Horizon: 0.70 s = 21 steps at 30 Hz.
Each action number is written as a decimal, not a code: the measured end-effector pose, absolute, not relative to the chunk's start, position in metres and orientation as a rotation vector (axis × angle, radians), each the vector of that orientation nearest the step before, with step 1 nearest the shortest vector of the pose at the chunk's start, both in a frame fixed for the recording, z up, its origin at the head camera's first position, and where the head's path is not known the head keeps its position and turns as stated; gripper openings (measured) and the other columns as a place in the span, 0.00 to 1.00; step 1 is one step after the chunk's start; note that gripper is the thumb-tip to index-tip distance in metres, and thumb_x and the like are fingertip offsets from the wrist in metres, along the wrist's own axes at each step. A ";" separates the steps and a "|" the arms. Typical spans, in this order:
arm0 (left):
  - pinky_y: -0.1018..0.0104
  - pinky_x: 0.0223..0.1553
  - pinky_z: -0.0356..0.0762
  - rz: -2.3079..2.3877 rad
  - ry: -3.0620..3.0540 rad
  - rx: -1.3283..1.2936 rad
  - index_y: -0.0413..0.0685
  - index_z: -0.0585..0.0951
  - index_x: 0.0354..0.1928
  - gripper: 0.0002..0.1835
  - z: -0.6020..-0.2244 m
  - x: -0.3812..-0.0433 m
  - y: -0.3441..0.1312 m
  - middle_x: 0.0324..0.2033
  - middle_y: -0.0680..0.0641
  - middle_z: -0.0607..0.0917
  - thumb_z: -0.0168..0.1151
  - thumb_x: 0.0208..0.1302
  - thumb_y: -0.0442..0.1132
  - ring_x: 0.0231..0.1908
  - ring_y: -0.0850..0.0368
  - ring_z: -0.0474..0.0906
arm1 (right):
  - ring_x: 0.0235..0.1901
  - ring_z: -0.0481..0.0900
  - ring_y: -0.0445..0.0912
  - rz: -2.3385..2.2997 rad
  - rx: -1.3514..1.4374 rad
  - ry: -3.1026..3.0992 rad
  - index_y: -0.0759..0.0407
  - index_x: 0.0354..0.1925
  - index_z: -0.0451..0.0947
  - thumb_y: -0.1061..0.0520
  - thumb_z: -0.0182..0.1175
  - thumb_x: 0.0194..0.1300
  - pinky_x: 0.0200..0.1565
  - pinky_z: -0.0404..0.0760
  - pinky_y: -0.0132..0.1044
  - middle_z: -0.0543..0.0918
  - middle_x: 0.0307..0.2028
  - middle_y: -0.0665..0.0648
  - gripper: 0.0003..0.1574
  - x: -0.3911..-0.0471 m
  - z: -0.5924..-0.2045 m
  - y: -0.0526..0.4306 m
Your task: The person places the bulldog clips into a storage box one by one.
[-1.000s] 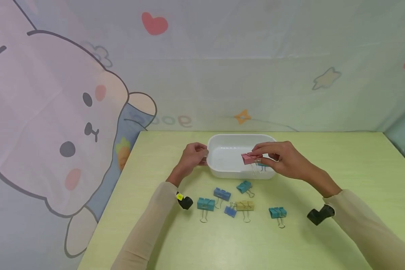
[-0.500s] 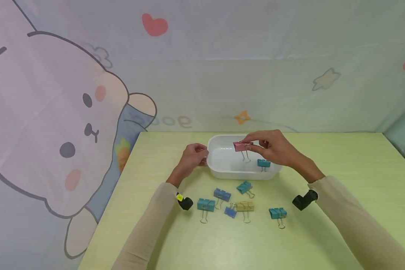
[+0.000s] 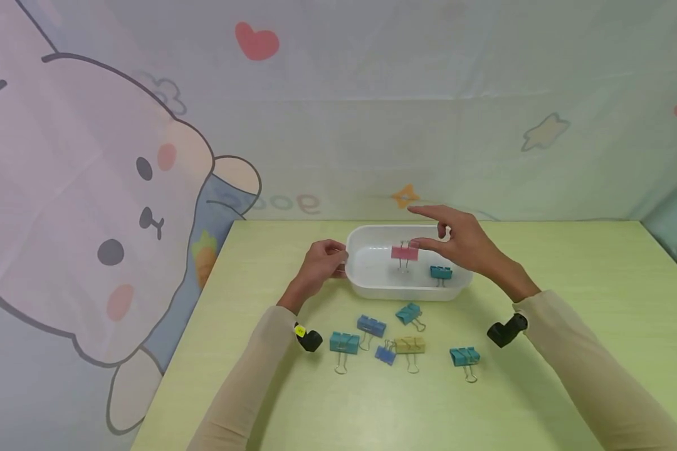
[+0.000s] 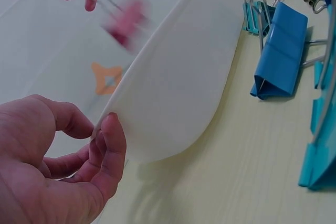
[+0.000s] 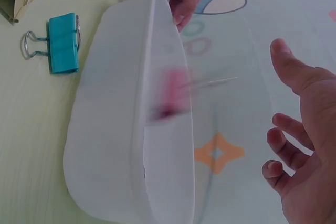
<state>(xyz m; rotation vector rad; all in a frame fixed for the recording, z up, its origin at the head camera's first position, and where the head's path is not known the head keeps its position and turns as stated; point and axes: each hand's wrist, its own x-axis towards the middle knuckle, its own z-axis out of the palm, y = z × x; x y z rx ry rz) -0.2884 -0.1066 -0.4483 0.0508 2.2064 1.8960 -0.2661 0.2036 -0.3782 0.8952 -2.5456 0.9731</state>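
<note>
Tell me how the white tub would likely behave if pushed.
The white tub would probably slide rather than tip, being low and broad on the table. It seems light, with thin-looking walls. The left hand, pinching its rim, would likely resist a push.

The tub (image 3: pixel 409 292) was white; the pink clip (image 3: pixel 404 253), blurred in wrist views, seemed plain. There were teal clips (image 3: pixel 344 342), blue clips (image 3: pixel 371 325), a yellow clip (image 3: pixel 410 344), a yellow-green table (image 3: pixel 598 282) and a heart-printed backdrop (image 3: pixel 383 138).

A white oblong plastic tub (image 3: pixel 409 292) stands behind six multicoloured metal binder clips (image 3: pixel 410 345) on the yellow-green desk (image 3: pixel 406 413) I watch remotely.
</note>
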 end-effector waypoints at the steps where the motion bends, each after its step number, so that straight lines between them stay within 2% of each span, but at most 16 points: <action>1: 0.58 0.41 0.90 1.896 2.208 0.051 0.31 0.77 0.57 0.16 -0.448 -0.288 -0.107 0.46 0.35 0.84 0.59 0.73 0.33 0.32 0.52 0.86 | 0.31 0.71 0.45 0.975 0.893 -2.546 0.54 0.69 0.77 0.55 0.76 0.61 0.27 0.69 0.37 0.82 0.61 0.57 0.39 -0.266 -0.378 0.205; 4: 0.56 0.43 0.89 1.900 2.203 0.060 0.31 0.77 0.57 0.16 -0.450 -0.289 -0.107 0.47 0.34 0.84 0.59 0.73 0.33 0.34 0.50 0.86 | 0.31 0.72 0.49 0.981 0.918 -2.541 0.54 0.70 0.76 0.55 0.78 0.59 0.28 0.69 0.37 0.80 0.63 0.57 0.43 -0.263 -0.379 0.211; 9: 0.53 0.45 0.89 1.897 2.200 0.072 0.31 0.77 0.58 0.16 -0.450 -0.289 -0.107 0.47 0.34 0.83 0.59 0.73 0.34 0.34 0.50 0.86 | 0.30 0.72 0.47 0.950 0.960 -2.560 0.53 0.69 0.77 0.54 0.78 0.59 0.27 0.68 0.35 0.83 0.54 0.52 0.41 -0.253 -0.381 0.221; 14: 0.56 0.43 0.89 1.897 2.200 0.071 0.31 0.77 0.58 0.16 -0.450 -0.289 -0.107 0.47 0.35 0.83 0.59 0.73 0.34 0.34 0.50 0.86 | 0.30 0.71 0.45 0.965 0.992 -2.574 0.54 0.67 0.78 0.54 0.78 0.59 0.26 0.69 0.35 0.82 0.47 0.48 0.39 -0.239 -0.385 0.230; 21: 0.59 0.40 0.89 1.919 2.187 0.052 0.30 0.77 0.58 0.17 -0.451 -0.288 -0.107 0.48 0.34 0.83 0.59 0.73 0.34 0.36 0.46 0.86 | 0.30 0.72 0.42 0.981 1.019 -2.575 0.54 0.64 0.81 0.56 0.76 0.61 0.25 0.70 0.33 0.83 0.47 0.45 0.33 -0.218 -0.403 0.240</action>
